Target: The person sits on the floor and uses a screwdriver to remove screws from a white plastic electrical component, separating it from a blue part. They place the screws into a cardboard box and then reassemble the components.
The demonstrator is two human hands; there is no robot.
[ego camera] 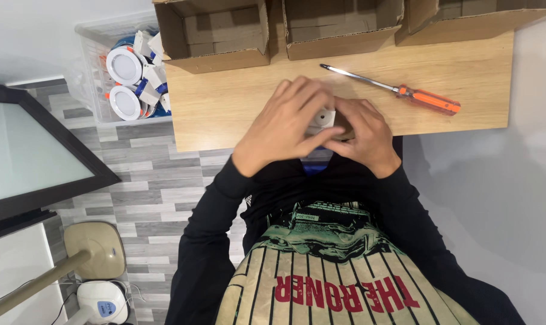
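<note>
While both my hands cup a small white part [322, 120] over the table [225, 108], left fingers [297, 99] and right fingers [351, 114] pinch it; screwdriver [399, 90] lies nearby.

Looking down, the person is wearing long black sleeves running to both wrists, the left hand [285, 123] and right hand [363, 135] showing bare, no gloves. Over it is sitting a cream pinstriped top, showing red lettering and a green print.
</note>
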